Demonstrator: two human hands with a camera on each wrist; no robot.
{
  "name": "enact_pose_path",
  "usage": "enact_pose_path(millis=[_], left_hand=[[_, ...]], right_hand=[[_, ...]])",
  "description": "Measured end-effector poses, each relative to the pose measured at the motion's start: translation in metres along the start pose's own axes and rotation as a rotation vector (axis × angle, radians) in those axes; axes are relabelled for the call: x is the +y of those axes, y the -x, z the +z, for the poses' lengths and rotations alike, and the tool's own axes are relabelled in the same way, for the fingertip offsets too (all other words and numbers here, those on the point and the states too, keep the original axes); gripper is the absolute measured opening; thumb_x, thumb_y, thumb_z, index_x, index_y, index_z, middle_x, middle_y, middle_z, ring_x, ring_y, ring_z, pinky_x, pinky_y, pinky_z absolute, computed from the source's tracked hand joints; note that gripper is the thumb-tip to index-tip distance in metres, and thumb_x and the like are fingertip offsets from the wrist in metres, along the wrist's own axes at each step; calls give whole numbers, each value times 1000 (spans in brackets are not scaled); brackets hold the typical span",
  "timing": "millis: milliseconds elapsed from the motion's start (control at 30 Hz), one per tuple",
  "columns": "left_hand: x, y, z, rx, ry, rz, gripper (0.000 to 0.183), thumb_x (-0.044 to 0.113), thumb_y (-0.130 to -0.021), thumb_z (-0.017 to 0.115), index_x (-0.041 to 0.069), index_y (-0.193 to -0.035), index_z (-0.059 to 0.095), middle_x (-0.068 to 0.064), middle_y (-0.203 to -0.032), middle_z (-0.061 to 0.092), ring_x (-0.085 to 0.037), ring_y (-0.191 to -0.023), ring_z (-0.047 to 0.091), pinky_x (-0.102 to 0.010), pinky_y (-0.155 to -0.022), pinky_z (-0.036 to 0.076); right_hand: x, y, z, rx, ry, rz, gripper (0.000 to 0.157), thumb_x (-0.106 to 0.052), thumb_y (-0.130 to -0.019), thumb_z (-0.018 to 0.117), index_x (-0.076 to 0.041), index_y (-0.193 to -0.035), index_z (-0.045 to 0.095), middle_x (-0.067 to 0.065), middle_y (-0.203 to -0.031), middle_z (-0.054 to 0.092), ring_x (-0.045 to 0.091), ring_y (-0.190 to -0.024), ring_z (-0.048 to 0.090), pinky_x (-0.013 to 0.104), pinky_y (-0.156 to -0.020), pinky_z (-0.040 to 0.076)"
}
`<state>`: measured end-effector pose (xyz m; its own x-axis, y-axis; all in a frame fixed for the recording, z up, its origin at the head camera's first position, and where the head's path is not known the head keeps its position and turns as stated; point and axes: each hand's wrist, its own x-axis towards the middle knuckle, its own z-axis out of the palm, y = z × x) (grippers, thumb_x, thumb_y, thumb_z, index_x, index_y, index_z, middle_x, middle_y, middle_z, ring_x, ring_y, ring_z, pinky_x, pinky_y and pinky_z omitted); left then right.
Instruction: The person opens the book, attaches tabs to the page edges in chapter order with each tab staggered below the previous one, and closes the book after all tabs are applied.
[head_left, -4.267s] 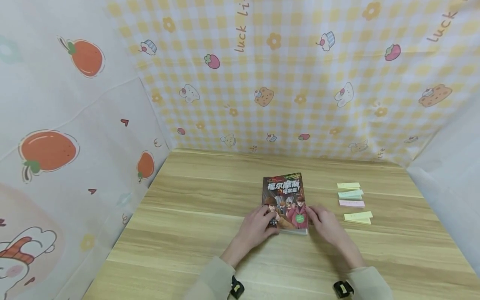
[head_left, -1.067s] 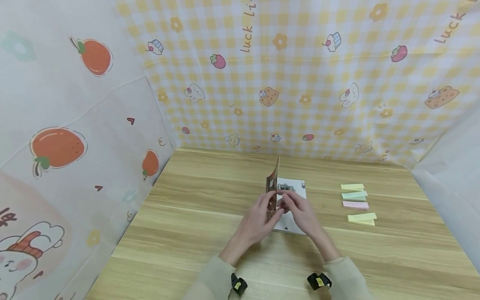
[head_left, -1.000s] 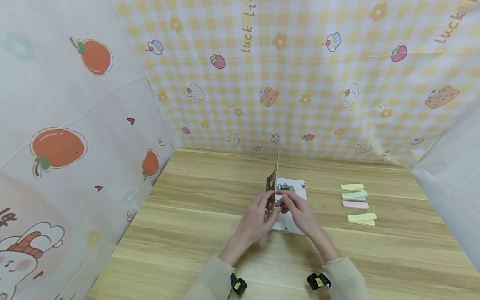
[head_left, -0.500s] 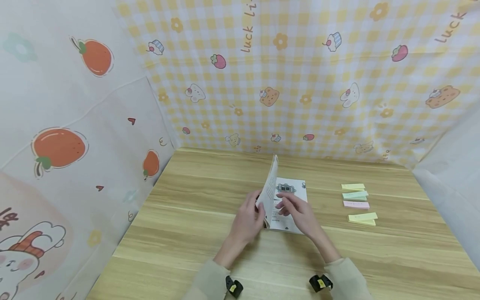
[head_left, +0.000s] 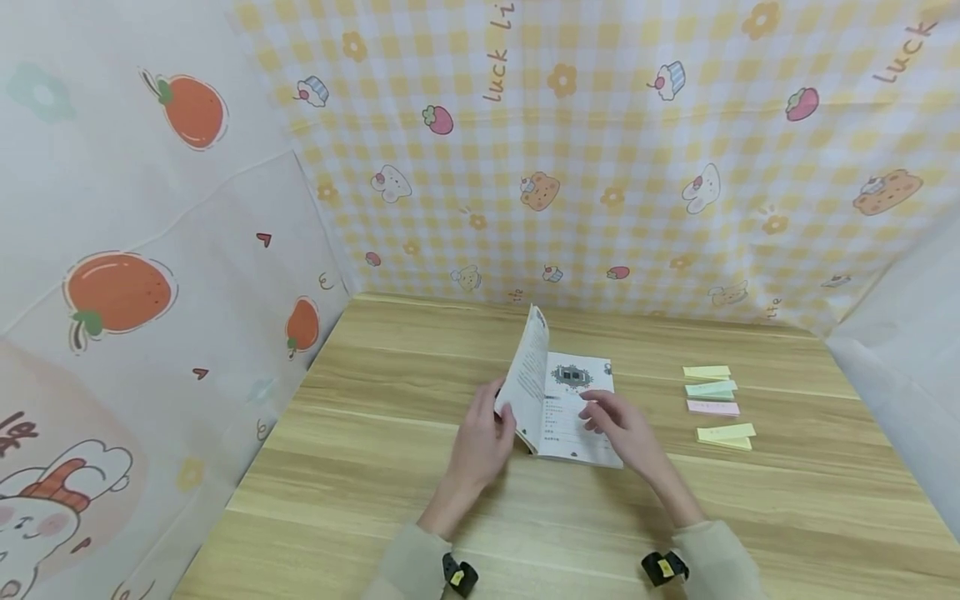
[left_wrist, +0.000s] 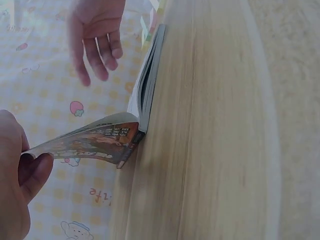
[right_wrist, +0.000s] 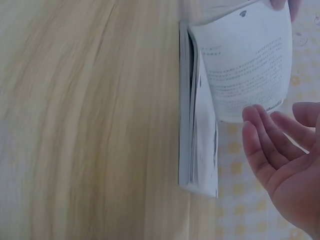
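An opened paperback book [head_left: 577, 425] lies on the wooden table, its right-hand page printed with a dark emblem and lines of text. My left hand [head_left: 480, 437] pinches the raised front cover and first pages by their outer edge, thumb on the page side. In the left wrist view the colourful cover [left_wrist: 100, 142] slants up from the spine to that hand. My right hand [head_left: 622, 433] hovers over the right-hand page, fingers loosely bent and holding nothing. From the right wrist view, the lifted page [right_wrist: 245, 65] shows printed text, and a gap separates the right fingers from the book block.
Right of the book lie several sticky-note strips: a yellow strip [head_left: 707, 372], a green strip [head_left: 711, 389], a pink strip [head_left: 712, 407] and another yellow strip [head_left: 726, 434]. A yellow checked cloth [head_left: 600, 167] hangs behind the table [head_left: 375, 417].
The book was closed with both hands at its sides, then its cover rose upright. My left hand has since swung cover and pages leftward; my right hand has drawn back slightly right.
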<state>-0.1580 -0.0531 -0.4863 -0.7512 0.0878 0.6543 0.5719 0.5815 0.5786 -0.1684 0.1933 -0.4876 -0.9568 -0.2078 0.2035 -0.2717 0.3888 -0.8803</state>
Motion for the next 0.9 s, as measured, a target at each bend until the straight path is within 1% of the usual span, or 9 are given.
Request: enact_pose_path(millis=[133,233,367,500,600,733,900], left_hand=[[-3,2,-3,21,-59,-18,42,-1,-91,61,-8,-132,54,-18,-113,61,-18,-72,60,-25,-57,54],[-5,3,-7,8,-108,-67,46,1,-91,61,-6,-136,52,-18,-114,59,-17,-64,57,-23,-50,49],[-9,4,-12,-29,-186,-140,48,4,-92,62,-5,-138,50,-19,-117,56,-20,-60,56,-24,-46,46],[-14,7,-15,-66,-253,-172,51,5,-92,64,-6,-140,49,-19,-118,54,-24,-70,61,-25,-47,46],[-18,9,-17,-93,-291,-181,54,5,-92,64,-4,-143,49,-20,-119,53,-26,-82,61,-27,-53,48],[-22,13,-19,-142,-338,-181,53,3,-92,64,1,-144,52,-24,-121,51,-27,-83,57,-28,-54,47],[-24,15,-21,-222,-392,-188,51,1,-90,67,8,-140,60,-29,-122,50,-29,-86,57,-29,-58,48]], right_hand=[[3,3,-6,-7,83,4,28,-9,-101,60,7,-123,64,16,-96,73,27,-83,70,27,-73,56],[7,5,-10,-15,135,1,27,-9,-99,63,6,-121,65,14,-94,72,24,-81,68,26,-72,54],[12,6,-14,-29,170,7,26,-8,-98,64,6,-120,66,12,-95,71,18,-81,65,26,-71,53],[15,8,-18,-46,194,34,25,-7,-98,64,5,-120,66,11,-95,71,17,-81,63,26,-70,53],[15,9,-20,-59,210,52,25,-8,-97,65,5,-119,67,10,-94,70,17,-78,62,26,-67,52],[16,10,-22,-81,234,63,25,-10,-98,65,4,-118,67,9,-93,70,16,-77,61,26,-64,52],[17,11,-25,-92,272,65,24,-10,-98,65,3,-118,68,8,-98,72,16,-82,63,27,-70,53]])
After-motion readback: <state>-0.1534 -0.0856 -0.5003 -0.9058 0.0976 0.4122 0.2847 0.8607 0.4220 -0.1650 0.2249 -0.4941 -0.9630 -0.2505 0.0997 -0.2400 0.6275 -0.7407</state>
